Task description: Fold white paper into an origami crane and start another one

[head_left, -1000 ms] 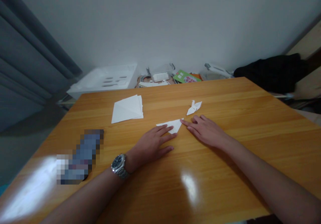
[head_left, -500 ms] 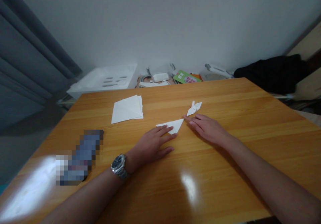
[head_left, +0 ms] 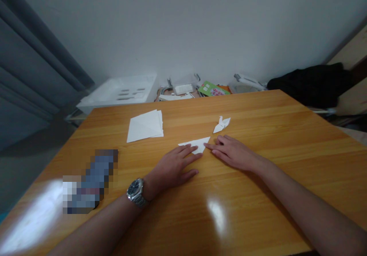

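A white paper folded into a flat triangle [head_left: 197, 144] lies in the middle of the wooden table [head_left: 258, 110]. My left hand [head_left: 173, 166] rests flat on the triangle's near edge, fingers stretched out, a metal watch on its wrist. My right hand [head_left: 233, 152] lies flat beside it, its fingertips touching the triangle's right edge. A small folded paper figure [head_left: 221, 123] sits just beyond my right hand, untouched. A stack of white paper sheets [head_left: 145, 125] lies further left.
A blurred-out object [head_left: 88, 181] lies near the table's left front. Behind the far edge are a white tray [head_left: 122, 91], a green packet [head_left: 212, 88], other small clutter and a black bundle [head_left: 311, 82] at the right. A grey curtain hangs at the left.
My right hand slid out along the paper toward the small folded figure, then came back to the triangle's right edge. My left hand has stayed pressed on the paper.
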`<state>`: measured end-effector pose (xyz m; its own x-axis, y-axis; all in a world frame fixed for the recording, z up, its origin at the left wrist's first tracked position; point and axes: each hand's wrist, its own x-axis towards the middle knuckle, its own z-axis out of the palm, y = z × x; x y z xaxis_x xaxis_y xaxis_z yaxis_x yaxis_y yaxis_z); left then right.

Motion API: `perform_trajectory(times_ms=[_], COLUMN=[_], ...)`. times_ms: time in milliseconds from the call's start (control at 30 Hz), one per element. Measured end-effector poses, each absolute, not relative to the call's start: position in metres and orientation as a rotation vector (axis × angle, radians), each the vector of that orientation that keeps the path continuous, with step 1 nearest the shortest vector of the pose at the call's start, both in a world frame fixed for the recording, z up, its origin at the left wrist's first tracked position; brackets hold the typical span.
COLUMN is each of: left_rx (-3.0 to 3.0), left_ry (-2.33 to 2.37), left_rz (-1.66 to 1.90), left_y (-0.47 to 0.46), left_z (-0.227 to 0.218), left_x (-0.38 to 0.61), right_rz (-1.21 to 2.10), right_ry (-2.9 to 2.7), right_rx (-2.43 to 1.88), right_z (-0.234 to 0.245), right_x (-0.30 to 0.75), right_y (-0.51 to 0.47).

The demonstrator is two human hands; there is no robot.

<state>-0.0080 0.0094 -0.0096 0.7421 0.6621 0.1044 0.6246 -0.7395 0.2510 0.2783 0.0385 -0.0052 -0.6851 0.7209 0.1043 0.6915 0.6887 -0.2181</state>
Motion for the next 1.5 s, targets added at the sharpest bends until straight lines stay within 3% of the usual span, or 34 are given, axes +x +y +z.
perform_trajectory(times_ms=[267,600,1500], left_rx=[2.741,2.752,2.725], left_ry=[1.029,0.995,0.952], left_rz=[0.276,0.288,0.299], left_y=[0.009,0.009,0.013], left_z=[-0.008,-0.008,-0.012], left_x=[-0.008,-0.010,-0.012], right_rz=[0.140,0.385,0.307], right_ry=[-2.685,-2.770,-2.438], right_rx=[-1.094,-0.925,-1.202], right_z=[-0.002,-0.006,-0.030], right_x=[0.274,0.281,0.279], right_y=[0.033,0.033,0.049])
